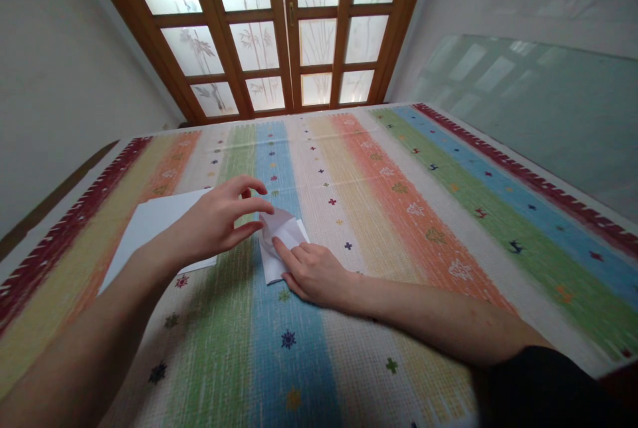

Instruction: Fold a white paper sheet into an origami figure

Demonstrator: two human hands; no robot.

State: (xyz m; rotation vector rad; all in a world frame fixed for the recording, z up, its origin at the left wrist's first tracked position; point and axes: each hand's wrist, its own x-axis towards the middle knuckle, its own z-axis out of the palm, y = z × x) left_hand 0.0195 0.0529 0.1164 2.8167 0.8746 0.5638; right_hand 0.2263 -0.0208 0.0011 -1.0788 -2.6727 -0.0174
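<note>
A small folded sheet of white paper (273,260) lies on the striped tablecloth, with a flap standing up at its far end. My left hand (234,212) hovers at the paper's far left corner, fingers curved and apart, the thumb and index finger beside the raised flap. Whether those fingertips touch the flap I cannot tell. My right hand (316,272) rests on the paper's right side. Its index finger reaches into the fold and presses down, the thumb is at the near edge, and the other fingers are curled.
A stack of white paper sheets (149,228) lies to the left, partly under my left forearm. The striped tablecloth (399,348) covers the table. Wood-framed glass doors (294,36) stand beyond the far edge, and a glass panel (538,102) stands along the right wall.
</note>
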